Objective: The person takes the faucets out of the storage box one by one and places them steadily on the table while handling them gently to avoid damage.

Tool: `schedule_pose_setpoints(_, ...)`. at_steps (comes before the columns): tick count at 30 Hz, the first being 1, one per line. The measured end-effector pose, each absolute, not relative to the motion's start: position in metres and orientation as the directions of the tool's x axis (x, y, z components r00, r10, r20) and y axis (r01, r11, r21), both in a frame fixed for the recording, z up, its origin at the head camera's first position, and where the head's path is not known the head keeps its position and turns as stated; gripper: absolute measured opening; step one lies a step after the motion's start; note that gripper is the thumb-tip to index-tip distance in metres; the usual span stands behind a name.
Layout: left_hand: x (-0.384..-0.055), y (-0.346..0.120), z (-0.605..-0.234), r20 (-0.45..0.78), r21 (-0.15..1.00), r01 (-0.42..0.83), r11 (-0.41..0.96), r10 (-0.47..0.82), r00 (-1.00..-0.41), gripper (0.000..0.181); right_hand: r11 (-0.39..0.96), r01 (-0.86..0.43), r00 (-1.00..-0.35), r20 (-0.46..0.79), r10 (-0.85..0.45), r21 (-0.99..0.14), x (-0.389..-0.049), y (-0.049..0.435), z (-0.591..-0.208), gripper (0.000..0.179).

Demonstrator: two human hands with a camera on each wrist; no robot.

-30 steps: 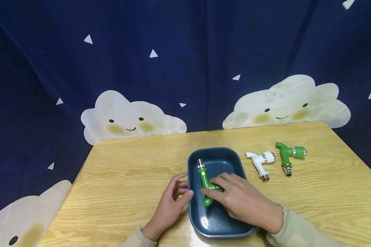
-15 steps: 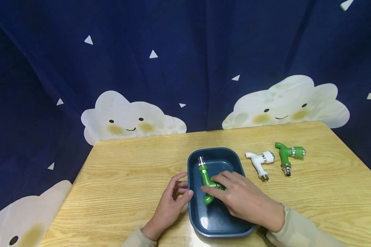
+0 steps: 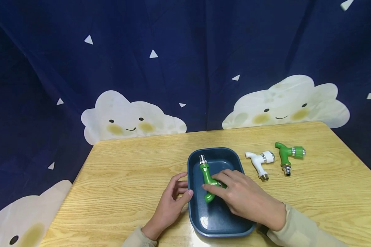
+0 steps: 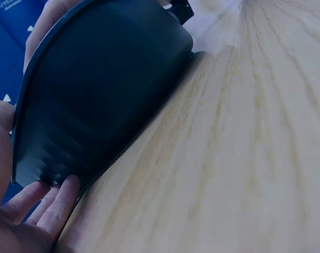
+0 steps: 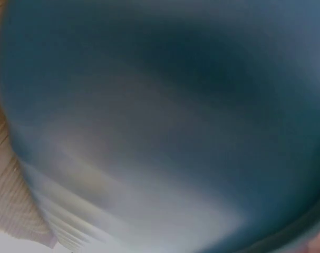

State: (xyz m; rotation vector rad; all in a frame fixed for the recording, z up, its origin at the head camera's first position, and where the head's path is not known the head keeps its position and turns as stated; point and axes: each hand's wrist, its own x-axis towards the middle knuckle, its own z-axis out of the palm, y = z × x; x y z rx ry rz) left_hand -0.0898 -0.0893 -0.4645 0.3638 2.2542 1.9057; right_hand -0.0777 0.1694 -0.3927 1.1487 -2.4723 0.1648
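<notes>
A green plastic tap [image 3: 206, 175] with a silver threaded end lies lengthwise in a dark blue tray [image 3: 208, 223]. Its spout points toward the near side, and its handle is hidden under my right hand [image 3: 247, 197]. That hand reaches over the tray's right wall and grips the tap at the handle, thumb and fingers around it. My left hand [image 3: 172, 207] rests along the tray's left side, fingers relaxed, with the thumb tip at the rim. In the left wrist view its fingers [image 4: 62, 203] touch the outer wall. The right wrist view shows mostly the tray's outer wall [image 5: 149, 132].
To the right of the tray, a white tap [image 3: 259, 163] lies on the wooden table [image 3: 136, 171]. Farther right is a second green tap [image 3: 285, 156]. A dark blue curtain [image 3: 160, 79] with cloud faces hangs behind the table's back edge.
The green tap has slid slightly toward the far end of the tray and a little right, with my right hand moving along. My left hand and the other taps have stayed put.
</notes>
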Motion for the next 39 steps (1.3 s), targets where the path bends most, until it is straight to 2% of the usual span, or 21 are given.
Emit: schedule_pose_setpoints(39, -0.090, -0.089, -0.464, 0.009, 0.982, 0.062, 0.179, 0.281, -0.960, 0.058, 0.691, -0.722, -0.635, 0.361, -0.684, 0.038, -0.080, 0.178, -0.382, 0.061)
